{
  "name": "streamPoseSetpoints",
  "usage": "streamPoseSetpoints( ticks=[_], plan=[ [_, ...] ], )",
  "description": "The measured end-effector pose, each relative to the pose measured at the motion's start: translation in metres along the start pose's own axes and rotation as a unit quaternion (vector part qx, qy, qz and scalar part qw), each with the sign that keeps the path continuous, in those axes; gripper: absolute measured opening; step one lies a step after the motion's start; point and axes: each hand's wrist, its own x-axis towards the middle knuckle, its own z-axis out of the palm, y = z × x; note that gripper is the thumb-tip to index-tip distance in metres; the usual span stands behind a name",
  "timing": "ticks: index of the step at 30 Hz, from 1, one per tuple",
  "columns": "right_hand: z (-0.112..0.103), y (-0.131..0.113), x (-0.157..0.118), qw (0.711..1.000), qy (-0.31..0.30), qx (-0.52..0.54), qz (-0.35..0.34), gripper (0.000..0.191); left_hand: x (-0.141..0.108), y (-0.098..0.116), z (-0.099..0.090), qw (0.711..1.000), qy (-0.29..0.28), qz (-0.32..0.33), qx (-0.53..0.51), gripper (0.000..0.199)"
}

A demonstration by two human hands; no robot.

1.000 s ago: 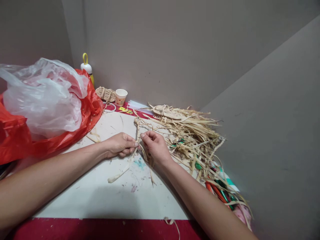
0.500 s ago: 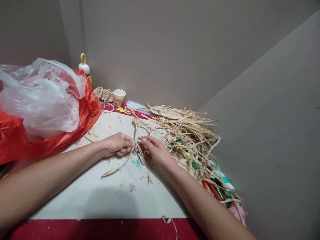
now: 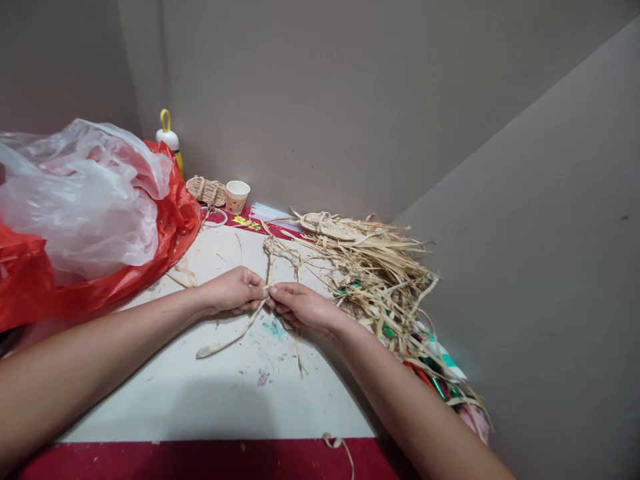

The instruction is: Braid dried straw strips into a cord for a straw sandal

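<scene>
My left hand pinches a braided straw cord at its lower end, near the middle of the white board. My right hand meets it from the right, thumb and fingers closed on the straw at the same spot. A loose flat strand trails from the fingertips down to the left on the board. Beyond the hands the cord runs up to a looped end. More strands hang below my right hand, partly hidden by it.
A heap of dry straw lies at the right, a woven straw sole on it. Red and clear plastic bags fill the left. Behind stand a paper cup, another woven piece and a yellow-handled bottle.
My right hand has moved left and closed its fingers on the straw beside my left hand. The loose strand's end has shifted slightly left.
</scene>
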Motion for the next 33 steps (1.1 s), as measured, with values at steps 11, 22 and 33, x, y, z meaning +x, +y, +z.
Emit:
streamPoseSetpoints(
  ticks=[11,22,33],
  plan=[
    [0.011,0.006,0.007,0.994,0.079,0.067,-0.033,0.026,-0.008,0.012,0.000,0.986,0.011,0.002,0.167,0.022],
    [0.017,0.015,0.011,0.984,0.165,0.046,-0.044,0.019,-0.010,0.013,0.010,0.905,0.199,0.098,0.363,0.018],
    [0.017,0.010,0.000,0.979,0.064,0.190,-0.033,0.032,-0.026,0.010,0.040,0.702,0.173,0.126,0.679,0.024]
  ],
)
